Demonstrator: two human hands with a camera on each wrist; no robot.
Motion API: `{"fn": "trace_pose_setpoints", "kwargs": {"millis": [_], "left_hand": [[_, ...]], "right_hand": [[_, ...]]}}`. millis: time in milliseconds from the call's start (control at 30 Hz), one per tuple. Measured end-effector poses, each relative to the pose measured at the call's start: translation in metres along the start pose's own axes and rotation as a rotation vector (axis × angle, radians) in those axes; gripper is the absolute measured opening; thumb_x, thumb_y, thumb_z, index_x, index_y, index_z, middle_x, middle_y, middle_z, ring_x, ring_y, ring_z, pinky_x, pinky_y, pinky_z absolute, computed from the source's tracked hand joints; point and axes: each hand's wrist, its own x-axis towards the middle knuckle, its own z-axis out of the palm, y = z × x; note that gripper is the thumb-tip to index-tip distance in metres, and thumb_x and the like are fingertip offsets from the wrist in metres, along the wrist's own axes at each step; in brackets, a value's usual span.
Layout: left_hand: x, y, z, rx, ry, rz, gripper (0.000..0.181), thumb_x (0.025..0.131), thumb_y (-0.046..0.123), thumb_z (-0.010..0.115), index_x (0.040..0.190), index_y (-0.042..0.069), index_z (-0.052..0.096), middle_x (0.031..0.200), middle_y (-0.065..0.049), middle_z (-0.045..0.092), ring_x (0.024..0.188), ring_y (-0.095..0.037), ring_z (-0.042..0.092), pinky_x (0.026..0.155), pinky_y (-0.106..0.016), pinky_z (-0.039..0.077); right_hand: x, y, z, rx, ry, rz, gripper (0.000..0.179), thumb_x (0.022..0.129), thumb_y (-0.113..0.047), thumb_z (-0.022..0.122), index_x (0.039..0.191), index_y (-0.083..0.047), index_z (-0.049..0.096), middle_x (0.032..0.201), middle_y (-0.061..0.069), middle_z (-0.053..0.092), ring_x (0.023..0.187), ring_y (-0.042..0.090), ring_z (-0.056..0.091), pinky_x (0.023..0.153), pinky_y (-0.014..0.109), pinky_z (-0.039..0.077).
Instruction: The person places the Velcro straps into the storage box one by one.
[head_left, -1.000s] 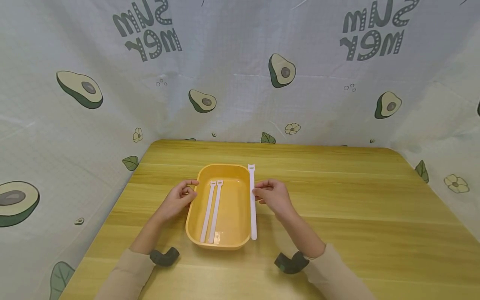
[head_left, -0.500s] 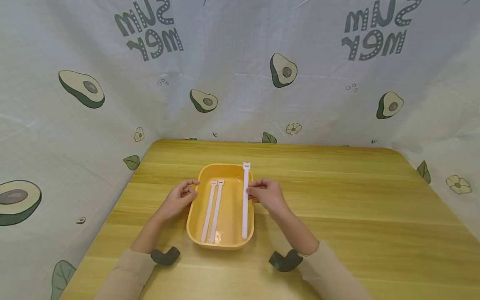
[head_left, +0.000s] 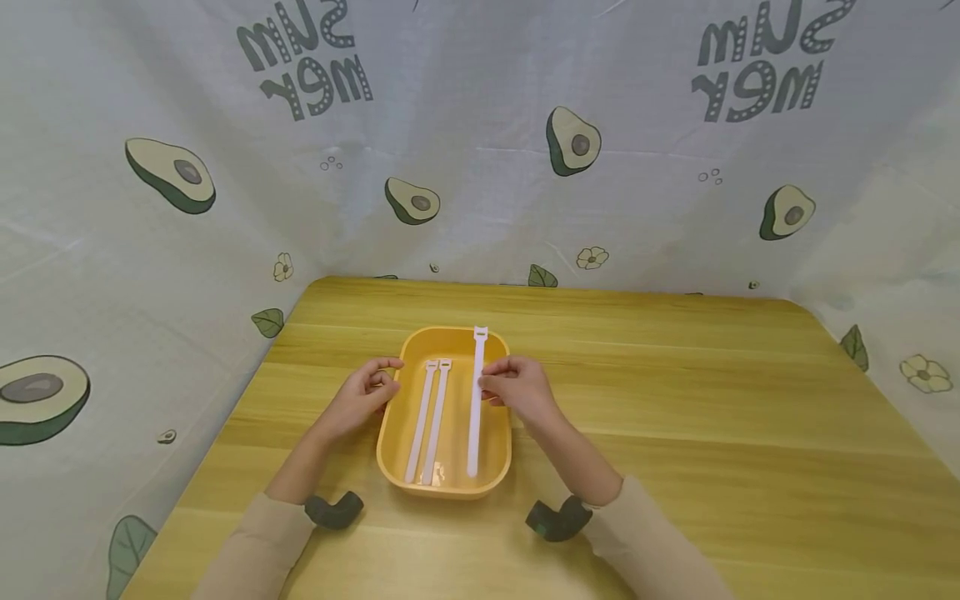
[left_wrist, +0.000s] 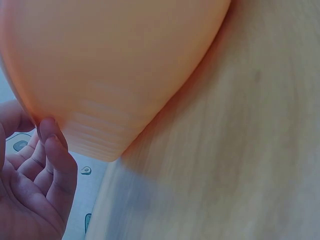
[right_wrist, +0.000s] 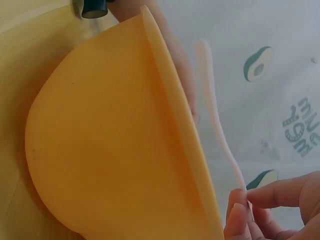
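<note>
A yellow plastic basin (head_left: 456, 433) stands on the table, and two white hook-and-loop cable ties (head_left: 420, 425) lie side by side in its left half. My left hand (head_left: 358, 402) pinches the basin's left rim between thumb and fingers, as the left wrist view confirms. Between thumb and forefinger, my right hand (head_left: 519, 387) holds a third white cable tie (head_left: 476, 417) by its upper part. That tie hangs above the right half of the basin, slotted head pointing away from me. In the right wrist view the held tie (right_wrist: 220, 130) bends slightly and is apart from the rim.
A wooden table (head_left: 712, 433) stretches out to the right of the basin. Behind it hangs a white cloth (head_left: 480, 100) printed with avocados. Black curved pieces (head_left: 334, 510) sit at both wrists.
My right hand has moved left, carrying the cable tie from outside the basin's right rim to above its inside. The left hand stays on the rim.
</note>
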Motion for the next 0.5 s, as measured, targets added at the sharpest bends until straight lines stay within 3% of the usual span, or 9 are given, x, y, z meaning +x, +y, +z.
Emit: {"fn": "trace_pose_setpoints", "kwargs": {"millis": [500], "left_hand": [[0.000, -0.001, 0.000, -0.004, 0.007, 0.002, 0.038, 0.100, 0.005, 0.052, 0.132, -0.012, 0.041, 0.084, -0.013, 0.054, 0.060, -0.011, 0.050, 0.055, -0.023, 0.045]], "right_hand": [[0.004, 0.002, 0.026, -0.057, -0.029, -0.049, 0.008, 0.085, 0.005, 0.066, 0.092, 0.008, 0.064, 0.076, 0.011, 0.066, 0.064, 0.020, 0.066, 0.066, 0.038, 0.057]]}}
